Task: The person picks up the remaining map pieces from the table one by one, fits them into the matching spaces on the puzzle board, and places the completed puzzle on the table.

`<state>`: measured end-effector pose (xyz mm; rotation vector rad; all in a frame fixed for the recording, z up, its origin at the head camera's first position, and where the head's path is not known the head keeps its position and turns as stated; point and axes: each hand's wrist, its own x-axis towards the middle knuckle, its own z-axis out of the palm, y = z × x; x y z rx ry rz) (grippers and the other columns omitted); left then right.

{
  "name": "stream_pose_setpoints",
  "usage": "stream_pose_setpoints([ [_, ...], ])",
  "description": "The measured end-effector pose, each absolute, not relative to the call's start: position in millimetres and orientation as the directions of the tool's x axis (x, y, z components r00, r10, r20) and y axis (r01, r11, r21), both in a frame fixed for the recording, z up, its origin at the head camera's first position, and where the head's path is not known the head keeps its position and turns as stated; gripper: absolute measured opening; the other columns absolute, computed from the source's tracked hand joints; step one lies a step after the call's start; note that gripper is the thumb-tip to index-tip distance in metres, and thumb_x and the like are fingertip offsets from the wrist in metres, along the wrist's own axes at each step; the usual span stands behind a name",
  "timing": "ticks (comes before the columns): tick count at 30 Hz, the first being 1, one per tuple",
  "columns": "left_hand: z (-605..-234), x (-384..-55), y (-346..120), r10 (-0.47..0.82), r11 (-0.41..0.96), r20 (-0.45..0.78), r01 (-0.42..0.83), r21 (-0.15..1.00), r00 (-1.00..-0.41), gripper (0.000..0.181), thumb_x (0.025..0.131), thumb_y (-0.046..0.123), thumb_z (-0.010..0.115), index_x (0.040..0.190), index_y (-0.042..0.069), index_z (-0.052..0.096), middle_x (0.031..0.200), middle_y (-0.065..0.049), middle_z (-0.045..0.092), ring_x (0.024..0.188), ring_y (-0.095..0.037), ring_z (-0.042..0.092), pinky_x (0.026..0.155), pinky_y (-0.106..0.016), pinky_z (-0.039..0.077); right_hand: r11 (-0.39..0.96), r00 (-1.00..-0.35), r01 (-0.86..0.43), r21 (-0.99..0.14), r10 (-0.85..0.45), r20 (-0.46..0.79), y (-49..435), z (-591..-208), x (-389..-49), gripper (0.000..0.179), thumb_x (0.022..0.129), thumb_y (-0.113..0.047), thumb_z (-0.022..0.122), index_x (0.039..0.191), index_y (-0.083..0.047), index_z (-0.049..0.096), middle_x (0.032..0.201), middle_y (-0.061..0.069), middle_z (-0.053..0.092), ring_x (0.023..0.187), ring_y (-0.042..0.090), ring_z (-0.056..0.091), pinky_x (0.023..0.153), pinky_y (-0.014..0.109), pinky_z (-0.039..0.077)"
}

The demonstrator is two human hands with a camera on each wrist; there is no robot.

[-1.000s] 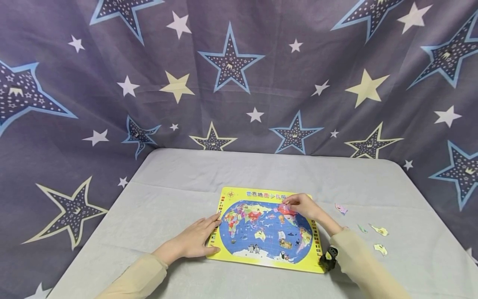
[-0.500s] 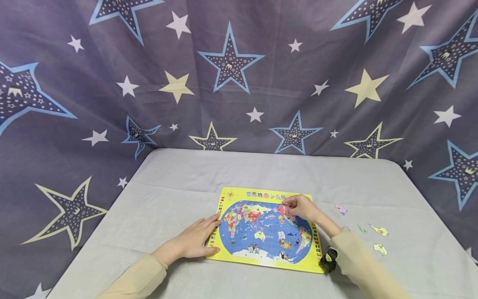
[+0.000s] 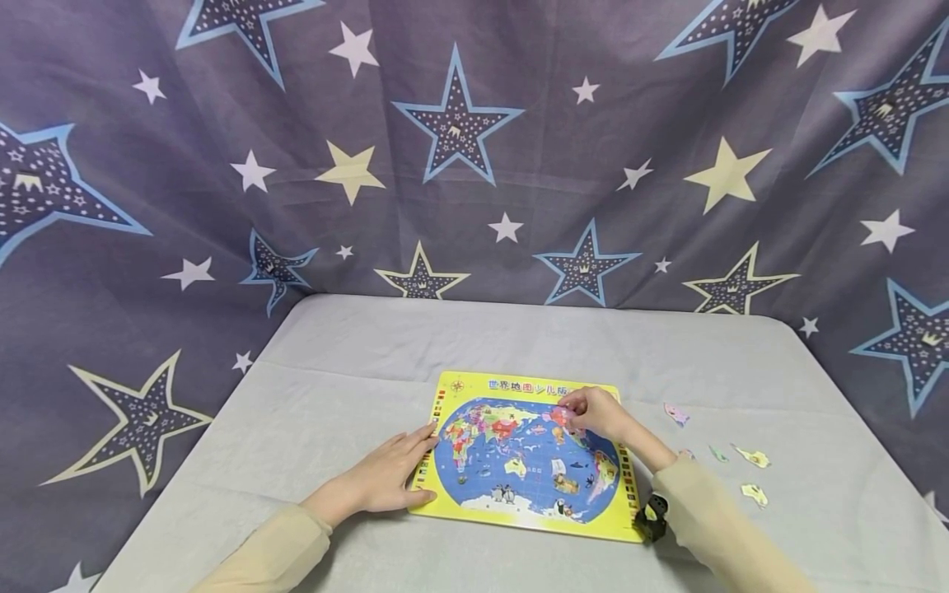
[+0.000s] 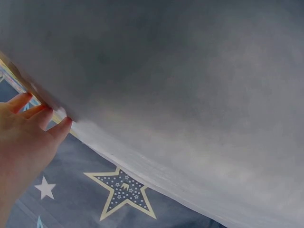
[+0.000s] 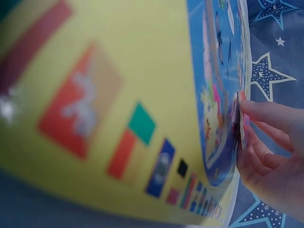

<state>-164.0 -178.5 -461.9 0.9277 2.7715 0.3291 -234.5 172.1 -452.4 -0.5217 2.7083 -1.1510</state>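
A yellow-bordered world map puzzle board point(image 3: 504, 516) lies on the table, slightly askew. My left hand point(image 3: 389, 473) rests at its left edge with fingers extended; in the left wrist view, the fingertips point(image 4: 64, 124) meet that edge. Over the map's upper right, my right hand point(image 3: 602, 413) pinches a red and pink puzzle piece point(image 3: 561, 417) between thumb and fingers. From the right wrist, the piece point(image 5: 243, 124) appears nearly edge-on, close over the map surface. Part of it is hidden by the fingers.
Right of the board lie several loose pieces: a purple one point(image 3: 675, 414), a small green one point(image 3: 717, 453), and two pale yellow ones, one farther back point(image 3: 752, 456) and one nearer point(image 3: 754, 494). A small pinkish piece point(image 3: 687, 454) shows beside the right sleeve. A star-patterned curtain point(image 3: 460, 206) hangs behind the table.
The red and pink piece has turned in my right fingers and shows less of its red face. My right hand has shifted only slightly; the left hand stays put.
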Motion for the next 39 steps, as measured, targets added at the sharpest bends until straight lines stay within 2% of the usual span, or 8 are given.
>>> stream_pose_setpoints([
  [7, -463.3, -164.7, -178.6, 0.615, 0.774, -0.108, 0.573, 0.268, -0.781, 0.08, 0.079, 0.053, 0.051, 0.137, 0.002, 0.03, 0.146, -0.01, 0.019, 0.131, -0.024, 0.021, 0.106, -0.042, 0.019, 0.63, -0.928, -0.241, -0.738, -0.372, -0.015, 171.8, -453.8, -234.5, 0.027, 0.072, 0.006, 0.062, 0.099, 0.005, 0.063, 0.07, 0.004, 0.057, 0.052, 0.01, 0.046, 0.044, 0.02, 0.039],
  [16, -463.4, -164.5, -178.3, 0.615, 0.775, -0.11, 0.573, 0.265, -0.781, 0.08, 0.079, 0.054, 0.05, 0.137, 0.002, 0.029, 0.146, -0.01, 0.018, 0.131, -0.024, 0.021, 0.106, -0.042, 0.019, 0.629, -0.929, -0.242, -0.739, -0.37, -0.011, 173.0, -455.7, -235.8, 0.027, 0.071, 0.003, 0.065, 0.098, 0.004, 0.064, 0.071, 0.004, 0.056, 0.056, 0.012, 0.045, 0.047, 0.021, 0.039],
  [23, -462.3, -164.5, -177.6, 0.616, 0.774, -0.114, 0.573, 0.269, -0.779, 0.08, 0.079, 0.054, 0.05, 0.136, 0.001, 0.03, 0.145, -0.01, 0.019, 0.131, -0.024, 0.021, 0.105, -0.042, 0.02, 0.609, -0.905, -0.285, -0.74, -0.426, -0.002, 174.2, -456.7, -235.5, 0.022, 0.075, 0.009, 0.06, 0.096, 0.006, 0.065, 0.068, 0.006, 0.056, 0.051, 0.011, 0.045, 0.044, 0.02, 0.039],
  [29, -461.0, -164.6, -177.2, 0.613, 0.777, -0.121, 0.568, 0.271, -0.78, 0.081, 0.079, 0.054, 0.051, 0.136, 0.0, 0.03, 0.145, -0.012, 0.02, 0.131, -0.024, 0.021, 0.105, -0.042, 0.02, 0.608, -0.909, -0.27, -0.747, -0.416, -0.01, 173.5, -457.7, -235.7, 0.024, 0.073, 0.01, 0.059, 0.096, 0.005, 0.064, 0.067, 0.005, 0.054, 0.052, 0.011, 0.044, 0.044, 0.019, 0.039],
  [39, -459.9, -165.3, -174.7, 0.609, 0.78, -0.13, 0.562, 0.274, -0.782, 0.082, 0.078, 0.054, 0.053, 0.135, 0.0, 0.032, 0.144, -0.013, 0.021, 0.131, -0.026, 0.022, 0.105, -0.043, 0.021, 0.6, -0.913, -0.232, -0.766, -0.406, -0.041, 174.3, -456.0, -235.6, 0.024, 0.073, 0.009, 0.061, 0.096, 0.004, 0.064, 0.073, 0.007, 0.051, 0.056, 0.013, 0.044, 0.046, 0.019, 0.039],
])
